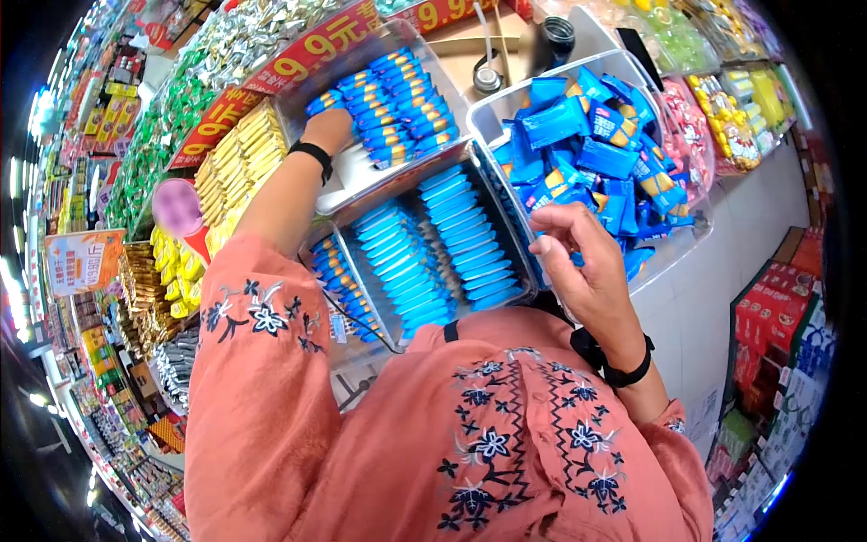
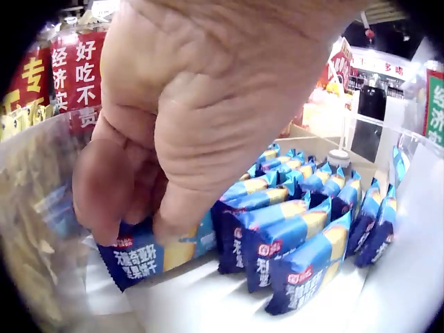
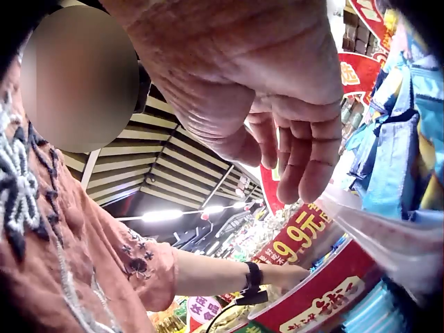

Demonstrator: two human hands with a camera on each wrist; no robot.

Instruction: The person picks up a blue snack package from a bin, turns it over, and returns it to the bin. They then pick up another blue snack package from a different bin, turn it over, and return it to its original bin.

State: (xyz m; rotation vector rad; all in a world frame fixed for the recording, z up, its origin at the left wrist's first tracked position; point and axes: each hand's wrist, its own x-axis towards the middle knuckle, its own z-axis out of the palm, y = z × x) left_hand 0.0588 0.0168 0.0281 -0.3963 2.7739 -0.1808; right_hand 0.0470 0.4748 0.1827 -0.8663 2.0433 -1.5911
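My left hand (image 1: pixel 327 131) reaches into the clear bin (image 1: pixel 287 108) at the far left. In the left wrist view its thumb and fingers pinch the top of a blue biscuit packet (image 2: pixel 139 267), which stands on the white bin floor. Rows of upright packets (image 2: pixel 298 263) line up beside it. My right hand (image 1: pixel 591 266) hovers by the front edge of another clear bin, over a jumbled heap of blue packets (image 1: pixel 601 154). Its fingers are loosely bent with nothing in them, as the right wrist view also shows.
A nearer divided bin holds rows of light blue packets (image 1: pixel 465 235). Gold-wrapped sweets (image 1: pixel 239 167) lie left of it, behind red price strips (image 1: pixel 325 45). A black bottle (image 1: pixel 553 41) stands at the back. Red boxes (image 1: pixel 768 307) sit lower right by the pale floor.
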